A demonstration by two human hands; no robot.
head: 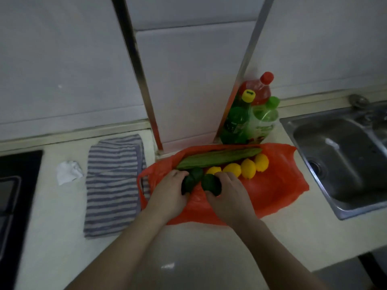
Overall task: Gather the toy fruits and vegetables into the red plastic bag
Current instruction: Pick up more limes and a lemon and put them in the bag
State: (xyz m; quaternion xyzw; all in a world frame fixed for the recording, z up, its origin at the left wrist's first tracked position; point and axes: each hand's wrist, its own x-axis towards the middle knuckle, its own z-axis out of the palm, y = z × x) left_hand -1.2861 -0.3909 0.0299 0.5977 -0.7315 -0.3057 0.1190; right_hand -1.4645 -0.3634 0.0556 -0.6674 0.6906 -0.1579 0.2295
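The red plastic bag [278, 189] lies flat on the pale counter. On it rest a long green toy vegetable [217, 159] and several yellow toy lemons [248, 168] in a row. Three dark green round toy fruits sit at the bag's left part. My left hand [167, 191] is closed on one dark green fruit [188, 184]. My right hand [228, 197] grips another dark green fruit [211, 184]. A third dark green one [196, 173] lies just behind, between my hands.
A striped cloth [113, 185] and a crumpled white paper [68, 171] lie left of the bag. Three plastic bottles [251, 114] stand against the wall behind it. A steel sink [343, 155] is at the right, a black hob [14, 185] at the far left.
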